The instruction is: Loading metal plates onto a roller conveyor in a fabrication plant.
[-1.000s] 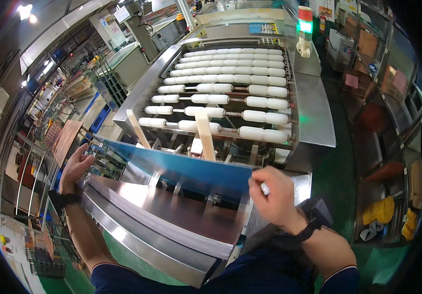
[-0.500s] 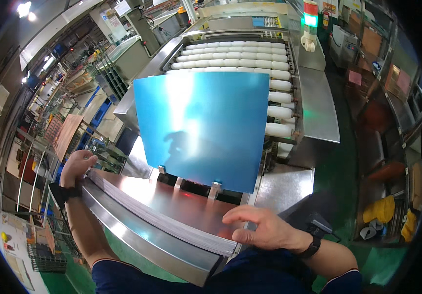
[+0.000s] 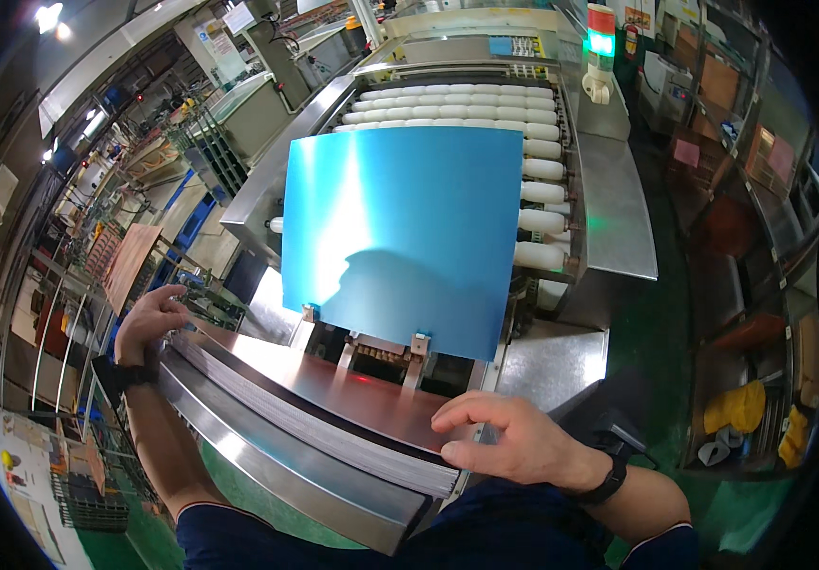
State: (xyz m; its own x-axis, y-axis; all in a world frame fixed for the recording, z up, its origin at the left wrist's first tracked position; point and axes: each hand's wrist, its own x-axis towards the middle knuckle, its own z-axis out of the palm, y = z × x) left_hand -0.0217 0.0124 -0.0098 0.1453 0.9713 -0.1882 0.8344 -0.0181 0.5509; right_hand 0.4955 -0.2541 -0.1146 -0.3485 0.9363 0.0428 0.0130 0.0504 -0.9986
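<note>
A thin copper-coloured sheet (image 3: pixel 333 388) lies over a thick stack of sheets (image 3: pixel 319 432), its near edge raised so that a dark gap shows beneath. My left hand (image 3: pixel 148 323) is curled at the sheet's left corner, fingers bent. At the right corner, the thumb and fingers of my right hand (image 3: pixel 514 442) close around the sheet's edge; the exact contact is partly hidden. Beyond it, a glossy blue sheet (image 3: pixel 419 228) leans over the machine, its lower edge at two small metal clips, one of them the right clip (image 3: pixel 420 342).
White rollers (image 3: pixel 457 112) run across the machine behind the blue sheet. A metal ledge (image 3: pixel 286 475) borders the stack on my side. To the right stand a signal light (image 3: pixel 600 47), lit green, and a shelf rack (image 3: pixel 742 323) with a yellow cloth (image 3: pixel 734 408).
The copper-coloured sheet's near edge has risen off the stack between my hands. Meanwhile the blue sheet has shifted away and its left edge has moved right. Both hands have barely moved.
</note>
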